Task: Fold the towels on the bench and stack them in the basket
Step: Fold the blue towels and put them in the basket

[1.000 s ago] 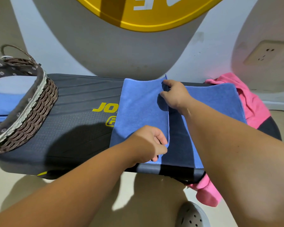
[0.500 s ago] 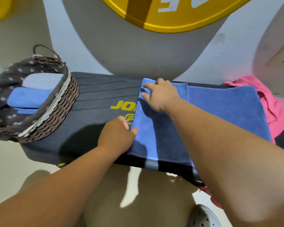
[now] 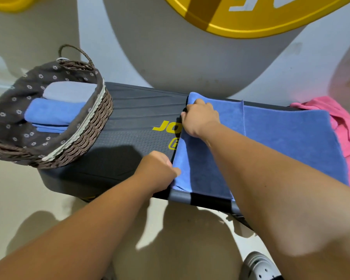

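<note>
Bench: dark grey, ribbed at the far side and textured nearer, with yellow lettering on top. A woven basket stands on the left end, and its outer side reaches past that end. A blue towel lies flat over the right part, covering the rest of the lettering; its near edge reaches the bench's front edge. A pink cloth lies bunched at the right end, touching the towel's right edge.
</note>
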